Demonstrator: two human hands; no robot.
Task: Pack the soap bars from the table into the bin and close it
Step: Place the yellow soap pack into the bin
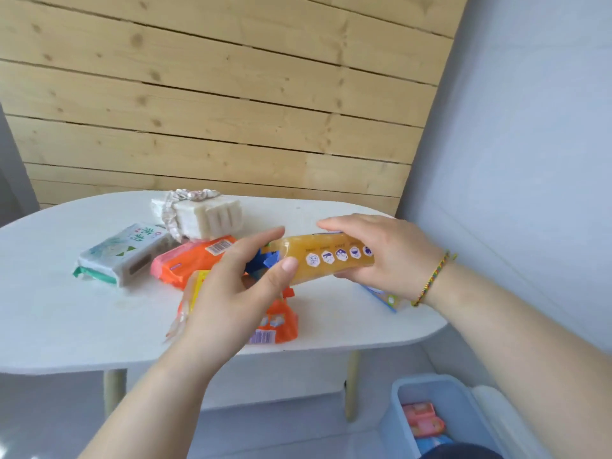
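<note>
Down by my right side, the pale blue plastic bin sits open on the floor, with a couple of pink-orange wrapped bars and something blue already inside, so packing is under way. Its white lid lies just beside it; closing comes last. Higher up, over the near part of the white oval table, both my hands hold one long translucent amber soap bar in clear wrap with blue icons: my right hand is wrapped around its right end, and my left hand pinches the other end between thumb and fingers. Under my left hand lies an orange wrapped soap pack; a blue-edged pack peeks from beneath my right wrist. Farther out wait another orange soap pack, a white-and-green wrapped bar, and a white soap block tied with patterned ribbon. By my reckoning, most of the work remains.
</note>
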